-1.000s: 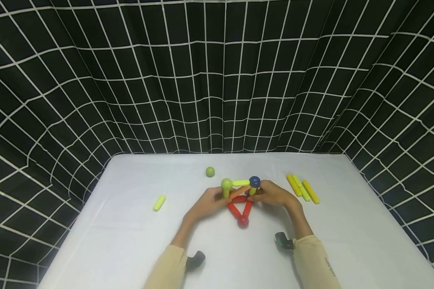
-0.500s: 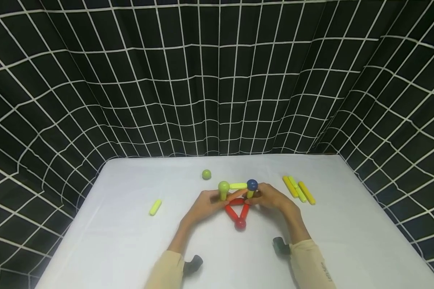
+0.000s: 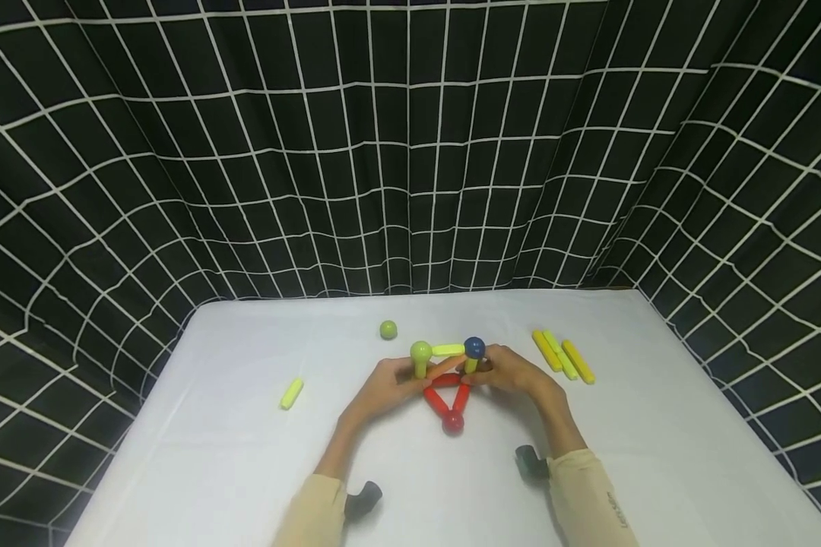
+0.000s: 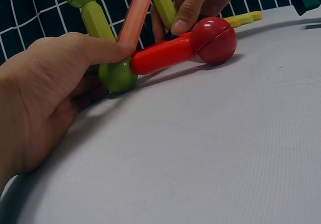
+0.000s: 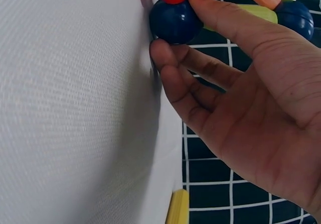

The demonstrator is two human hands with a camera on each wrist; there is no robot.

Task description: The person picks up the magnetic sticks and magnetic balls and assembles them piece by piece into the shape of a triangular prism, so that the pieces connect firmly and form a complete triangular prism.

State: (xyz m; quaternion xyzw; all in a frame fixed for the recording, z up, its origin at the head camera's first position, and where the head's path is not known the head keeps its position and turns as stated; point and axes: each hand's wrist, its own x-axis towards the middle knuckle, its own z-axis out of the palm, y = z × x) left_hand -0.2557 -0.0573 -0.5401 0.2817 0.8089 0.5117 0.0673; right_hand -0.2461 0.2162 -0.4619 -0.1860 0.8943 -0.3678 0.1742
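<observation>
A ball-and-rod toy frame stands on the white table between both hands. Its base is a triangle of red rods with a red ball (image 3: 453,422) at the near corner. Two yellowish uprights carry an upper green ball (image 3: 420,352) and an upper blue ball (image 3: 475,348), joined by a lime rod (image 3: 448,350). An orange rod (image 4: 136,15) runs slantwise between them. My left hand (image 3: 386,387) grips the lower green ball (image 4: 119,77), thumb at the foot of the rods. My right hand (image 3: 516,370) pinches the lower blue ball (image 5: 175,22) between thumb and fingers.
Several yellow and lime rods (image 3: 578,362) lie to the right of the right hand. A loose green ball (image 3: 388,330) sits behind the frame, and one lime rod (image 3: 291,393) lies at left. A dark gridded curtain (image 3: 410,152) surrounds the table (image 3: 198,456).
The head view has shifted slightly, so everything appears a little further left. Both hands keep their hold on the toy frame, and its parts stay arranged as before.
</observation>
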